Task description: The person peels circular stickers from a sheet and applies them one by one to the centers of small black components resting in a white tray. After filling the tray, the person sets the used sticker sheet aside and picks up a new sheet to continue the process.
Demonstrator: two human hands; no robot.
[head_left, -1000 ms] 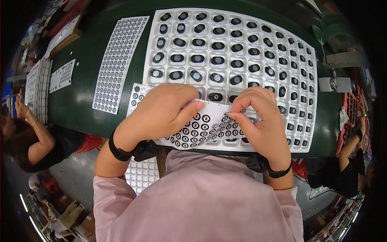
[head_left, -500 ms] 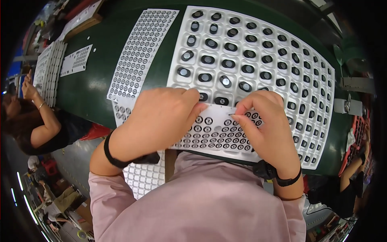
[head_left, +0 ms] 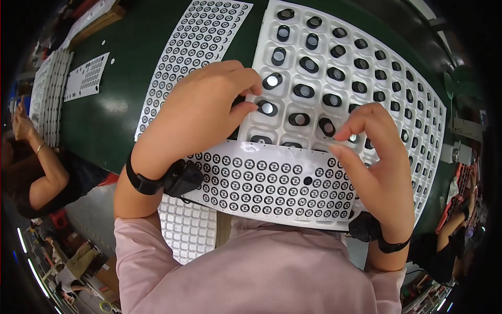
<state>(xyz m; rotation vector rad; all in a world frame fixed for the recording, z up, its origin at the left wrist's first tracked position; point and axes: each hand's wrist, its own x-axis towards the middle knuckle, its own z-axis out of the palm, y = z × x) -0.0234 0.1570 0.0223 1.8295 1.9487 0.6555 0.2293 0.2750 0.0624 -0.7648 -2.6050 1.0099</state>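
My left hand (head_left: pixel 209 102) is at the left edge of a white plastic tray (head_left: pixel 267 123). Its thumb and forefinger are apart, close beside a black oval piece (head_left: pixel 268 108) with a pale round centre. Over the tray's near rows is my right hand (head_left: pixel 374 157), thumb and forefinger almost meeting around what looks like a small round sticker (head_left: pixel 329 138), seen nearly edge-on and blurred. A white sheet of round black-and-white stickers (head_left: pixel 272 180) lies over the tray's near edge, below both hands. One dark spot shows among its stickers.
More sticker sheets (head_left: pixel 183 47) lie on the green table (head_left: pixel 125 68) at the left. Farther left are a small partly used sheet (head_left: pixel 86 78) and a stack of white trays (head_left: pixel 49 99). Another person's arm (head_left: pixel 49 159) is at the left, and someone works at the right.
My left hand has left the sticker sheet and moved up-left to the tray's edge. My right hand has risen off the sheet, over the tray. The sheet's dark spot is now uncovered.
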